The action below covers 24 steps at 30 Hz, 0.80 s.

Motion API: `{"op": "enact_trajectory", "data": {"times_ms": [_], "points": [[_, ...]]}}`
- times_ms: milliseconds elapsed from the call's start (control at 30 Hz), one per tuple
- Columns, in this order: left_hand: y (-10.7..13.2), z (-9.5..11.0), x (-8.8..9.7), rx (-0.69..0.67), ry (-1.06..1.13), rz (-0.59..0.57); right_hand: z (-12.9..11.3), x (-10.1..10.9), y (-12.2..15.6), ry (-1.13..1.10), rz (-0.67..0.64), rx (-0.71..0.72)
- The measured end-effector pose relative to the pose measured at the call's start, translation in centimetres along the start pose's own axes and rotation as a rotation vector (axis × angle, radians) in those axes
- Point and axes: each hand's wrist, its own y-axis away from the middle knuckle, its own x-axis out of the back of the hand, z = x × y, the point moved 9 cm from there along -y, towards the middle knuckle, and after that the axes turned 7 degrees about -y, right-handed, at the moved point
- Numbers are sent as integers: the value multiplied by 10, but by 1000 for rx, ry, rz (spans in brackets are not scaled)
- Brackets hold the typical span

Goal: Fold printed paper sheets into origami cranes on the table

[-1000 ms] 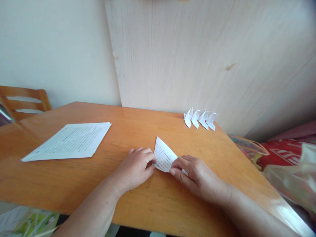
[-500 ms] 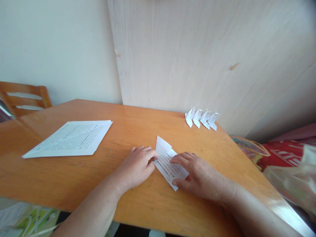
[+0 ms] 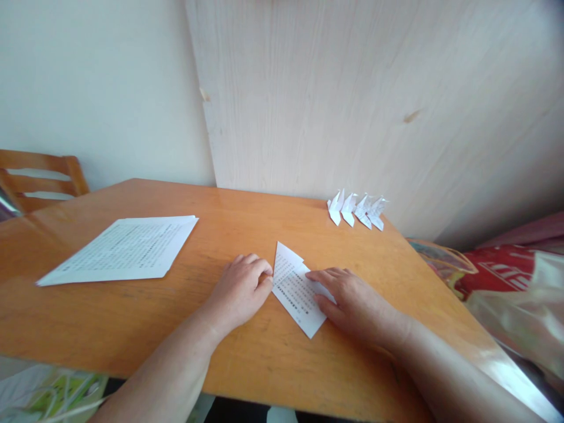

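Note:
A white sheet of printed paper, folded to a pointed shape with overlapping layers, lies on the wooden table. At its left edge, my left hand has thumb and fingertips pinched together on the paper's side corner. My right hand rests over the right corner, index finger and thumb on the paper with a bit of it between them. That corner is partly hidden by the hand. Several small folded white paper figures stand in a row at the table's back right.
A stack of printed sheets lies on the table at left. Behind rises a pale wooden panel. A wooden chair stands far left. Red and clear plastic bags sit beyond the right edge.
My right thumb has moved up and closer to the index finger, uncovering the paper's lower end. My left hand stays at the left edge. The view has shifted slightly.

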Motion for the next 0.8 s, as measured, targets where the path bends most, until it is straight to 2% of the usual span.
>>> {"op": "enact_trajectory", "data": {"times_ms": [367, 533, 633, 800], "points": [[1, 4, -2, -64, 18, -42, -6, 3, 1, -44, -10, 39], [2, 9, -3, -134, 54, -35, -22, 8, 7, -122, -101, 107], [3, 8, -6, -131, 49, -46, -29, 7, 11, -123, -161, 112], [2, 5, -8, -98, 45, -65, -41, 9, 11, -107, -146, 177]]}}
